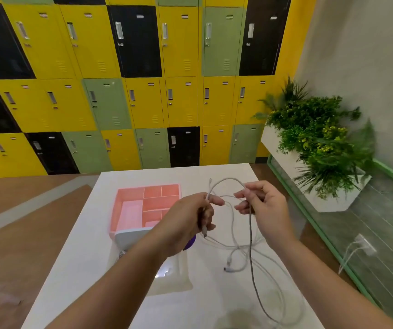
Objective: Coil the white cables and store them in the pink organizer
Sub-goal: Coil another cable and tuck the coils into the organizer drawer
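Head view, cable [250, 233]: white, lifted over the right half of the bench [91, 269]. It arches between both hands, and its long tail hangs down to the near edge.
leads [238, 256]: more white ones lie loose and tangled on the bench beneath, none coiled.
left hand [186, 222]: its fingers [217, 200] are curled round the cable close to a plug [204, 233], which pokes out below.
right hand [264, 205]: its fingers [244, 193] pinch the top of the arch.
organizer [114, 210]: pink, left of the hands and partly hidden by the left arm. The compartments in sight hold no cable.
step: by my reading, the first loop of the coil is being formed.
next move: probably to gather the hanging tail into the left hand, loop on loop, without dragging the tangle below.
lockers [143, 55]: yellow, green and black, on the far wall.
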A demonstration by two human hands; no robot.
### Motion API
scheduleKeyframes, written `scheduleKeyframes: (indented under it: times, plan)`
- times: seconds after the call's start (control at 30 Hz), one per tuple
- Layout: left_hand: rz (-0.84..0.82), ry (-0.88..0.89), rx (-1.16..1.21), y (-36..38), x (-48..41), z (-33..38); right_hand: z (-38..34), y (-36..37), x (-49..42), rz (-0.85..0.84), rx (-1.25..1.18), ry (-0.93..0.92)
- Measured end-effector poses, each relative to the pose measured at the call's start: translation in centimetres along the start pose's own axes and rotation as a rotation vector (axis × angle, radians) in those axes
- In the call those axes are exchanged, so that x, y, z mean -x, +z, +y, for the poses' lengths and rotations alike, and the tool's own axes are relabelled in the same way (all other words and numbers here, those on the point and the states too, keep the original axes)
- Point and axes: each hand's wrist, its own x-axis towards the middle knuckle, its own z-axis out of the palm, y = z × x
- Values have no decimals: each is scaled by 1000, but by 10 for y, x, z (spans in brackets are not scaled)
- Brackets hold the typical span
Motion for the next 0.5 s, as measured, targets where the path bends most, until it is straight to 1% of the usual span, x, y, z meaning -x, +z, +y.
scheduleKeyframes:
  times: [0.13,0.23,0.3,0.4,0.43,0.5]
  plan:
    - [-62,21,49,-6,6,-4,-8,3,-8,25,35,-13]
    - [-125,51,104,-4,10,2,-2,14,-3,-8,237,11]
    - [-142,108,107,-3,9,8,3,26,8,-80,390,22]
    - [-137,192,65,-9,1,10,7,44,30,-238,503,9]
    - [-118,230,14,-12,-2,9,8,50,37,-284,528,18]
    - [-42,316,-158,-19,-12,4,6,56,45,-359,594,42]
